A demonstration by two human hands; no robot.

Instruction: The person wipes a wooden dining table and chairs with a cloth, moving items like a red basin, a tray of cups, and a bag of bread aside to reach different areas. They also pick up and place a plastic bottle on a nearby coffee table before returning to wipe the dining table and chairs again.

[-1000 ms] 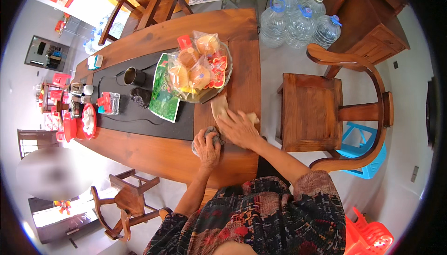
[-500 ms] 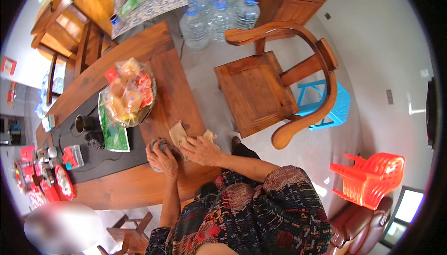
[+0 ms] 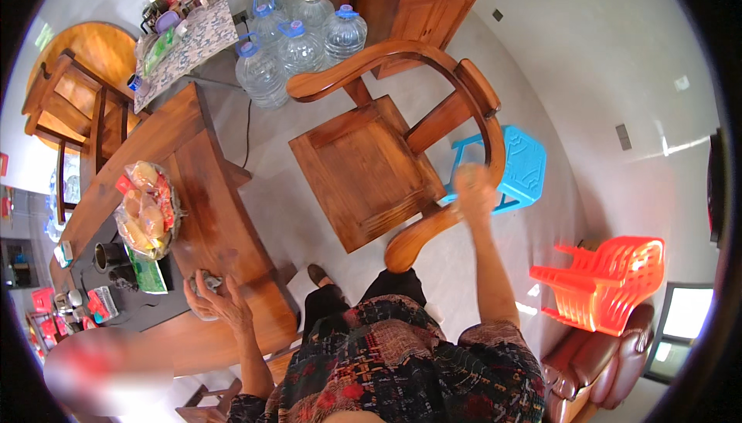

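My right hand (image 3: pixel 476 195), smeared by motion, is at the curved armrest of a wooden chair (image 3: pixel 359 172). A pale tan patch at its fingers looks like the tan cloth, though the blur hides its outline. My left hand (image 3: pixel 222 305) is over the wooden table (image 3: pixel 220 222), its fingers spread. Beneath and between those fingers shows a crumpled grey cloth (image 3: pixel 207 278). Beyond it on the table stands a basket of plastic-wrapped round foods (image 3: pixel 147 210), next to a green packet (image 3: pixel 148 272).
A blue plastic stool (image 3: pixel 522 164) stands behind the chair. Large water bottles (image 3: pixel 301 48) crowd the floor near a wooden cabinet (image 3: pixel 433 6). Red plastic chairs (image 3: pixel 599 284) and a brown leather sofa (image 3: pixel 595 361) are at the right. A dark cup (image 3: pixel 110 257) sits on the table's black inlay.
My right hand has left the table and swung right to the chair's armrest; the tan cloth is gone from the table. My left fingers have spread over the grey cloth. The view has shifted right.
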